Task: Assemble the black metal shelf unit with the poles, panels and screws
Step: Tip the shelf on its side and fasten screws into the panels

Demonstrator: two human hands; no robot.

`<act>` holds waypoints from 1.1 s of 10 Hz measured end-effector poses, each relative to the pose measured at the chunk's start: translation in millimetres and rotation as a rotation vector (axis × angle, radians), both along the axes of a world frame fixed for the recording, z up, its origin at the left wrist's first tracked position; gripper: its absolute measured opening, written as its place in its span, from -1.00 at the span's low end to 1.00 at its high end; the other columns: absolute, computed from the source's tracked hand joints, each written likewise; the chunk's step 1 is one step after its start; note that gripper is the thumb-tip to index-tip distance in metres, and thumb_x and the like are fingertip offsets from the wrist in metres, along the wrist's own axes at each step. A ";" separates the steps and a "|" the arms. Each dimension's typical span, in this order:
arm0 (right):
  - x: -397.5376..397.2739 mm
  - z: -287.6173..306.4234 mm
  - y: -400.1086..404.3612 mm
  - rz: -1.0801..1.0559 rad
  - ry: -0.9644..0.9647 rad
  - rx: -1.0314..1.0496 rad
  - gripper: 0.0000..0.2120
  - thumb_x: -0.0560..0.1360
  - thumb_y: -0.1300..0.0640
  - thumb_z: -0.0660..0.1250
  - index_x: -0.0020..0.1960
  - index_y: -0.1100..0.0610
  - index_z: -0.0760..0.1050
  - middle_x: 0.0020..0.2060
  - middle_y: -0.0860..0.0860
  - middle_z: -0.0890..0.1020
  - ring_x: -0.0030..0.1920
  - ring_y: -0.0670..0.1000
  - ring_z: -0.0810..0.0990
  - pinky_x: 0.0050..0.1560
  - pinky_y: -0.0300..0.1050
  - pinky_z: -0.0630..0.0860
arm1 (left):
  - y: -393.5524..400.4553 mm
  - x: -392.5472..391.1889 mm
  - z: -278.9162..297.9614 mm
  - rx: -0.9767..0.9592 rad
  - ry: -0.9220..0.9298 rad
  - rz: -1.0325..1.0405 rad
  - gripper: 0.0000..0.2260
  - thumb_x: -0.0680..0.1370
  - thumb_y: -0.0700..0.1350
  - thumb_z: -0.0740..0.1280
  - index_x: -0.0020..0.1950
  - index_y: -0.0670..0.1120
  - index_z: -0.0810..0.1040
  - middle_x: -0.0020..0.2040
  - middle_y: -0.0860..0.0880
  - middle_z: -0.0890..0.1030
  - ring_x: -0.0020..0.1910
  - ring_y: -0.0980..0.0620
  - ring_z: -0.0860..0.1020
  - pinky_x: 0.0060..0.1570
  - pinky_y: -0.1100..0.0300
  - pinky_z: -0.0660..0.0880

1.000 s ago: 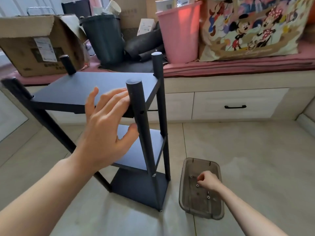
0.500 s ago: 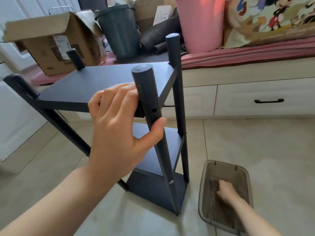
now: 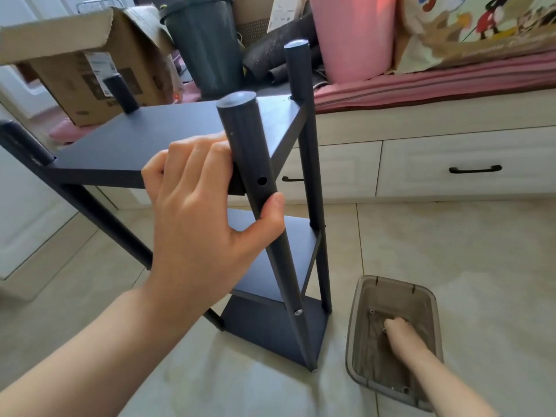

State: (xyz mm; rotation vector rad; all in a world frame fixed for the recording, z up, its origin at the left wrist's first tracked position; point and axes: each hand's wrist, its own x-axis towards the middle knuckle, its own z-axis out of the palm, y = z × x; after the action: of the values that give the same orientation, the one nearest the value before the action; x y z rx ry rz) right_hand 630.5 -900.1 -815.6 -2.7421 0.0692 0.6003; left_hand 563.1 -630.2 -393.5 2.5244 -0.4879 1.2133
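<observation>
Three dark panels are seen fixed between four black poles, forming the shelf unit that stands upright on the tiled floor. The top panel is shown at hand height; the middle panel and the bottom panel lie below it inside the same frame. The left hand is wrapped around the nearest pole: its fingers are curled over the edge of the top panel and its thumb is pressed against the front of the pole, just below an empty screw hole. A fitted screw is visible lower on that pole, level with the bottom panel. To the right of the shelf unit, on the floor, a grey translucent plastic tray is placed, with a few small screws scattered inside it. The right hand is reached down into the tray with its fingertips at the tray bottom; whether anything is pinched between them cannot be told. Behind the shelf unit, a cardboard box, a dark bin and a pink bin are set on a pink-cushioned bench with white drawers.
</observation>
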 end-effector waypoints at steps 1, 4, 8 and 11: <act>-7.3 13.3 8.2 -0.031 -0.034 0.013 -0.69 0.64 0.23 0.05 0.23 0.32 0.47 0.23 0.28 0.51 0.24 0.25 0.48 0.12 -0.01 0.40 | 0.1 -0.8 0.1 0.001 -0.006 0.003 -0.70 0.53 0.02 0.29 0.10 -0.17 0.58 -0.01 0.11 0.48 0.15 0.00 0.46 0.28 0.20 0.15; -6.7 23.1 7.9 0.021 -0.028 -0.260 -0.66 0.63 0.28 0.05 0.34 0.13 0.44 0.25 0.09 0.48 0.26 0.11 0.51 0.22 -0.04 0.52 | 0.6 0.1 0.2 0.007 -0.017 -0.002 -0.69 0.52 0.04 0.29 0.10 -0.16 0.60 0.00 0.13 0.49 0.15 0.03 0.47 0.28 0.17 0.17; -10.9 24.9 15.2 0.201 -0.162 -0.428 -0.63 0.65 0.21 0.01 0.34 0.04 0.46 0.28 0.04 0.52 0.28 0.08 0.52 0.18 -0.05 0.46 | 0.2 1.6 -0.4 0.006 -0.029 -0.001 -0.68 0.50 0.04 0.29 0.10 -0.16 0.60 0.01 0.13 0.48 0.15 0.04 0.46 0.28 0.19 0.18; -12.2 45.8 20.0 0.242 -0.169 -0.471 -0.66 0.64 0.22 0.01 0.30 0.07 0.44 0.25 0.03 0.56 0.28 0.06 0.52 0.19 -0.07 0.46 | 1.2 2.0 -1.7 -0.006 -0.012 -0.009 -0.66 0.49 0.08 0.32 0.11 -0.14 0.60 0.01 0.14 0.48 0.15 0.05 0.46 0.29 0.19 0.16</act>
State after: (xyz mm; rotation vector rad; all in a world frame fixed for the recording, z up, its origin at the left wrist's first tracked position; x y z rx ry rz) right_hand 618.3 -880.1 -769.8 -3.2796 -0.1880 0.4546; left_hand 565.1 -628.9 -395.2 2.5091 -0.4971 1.2255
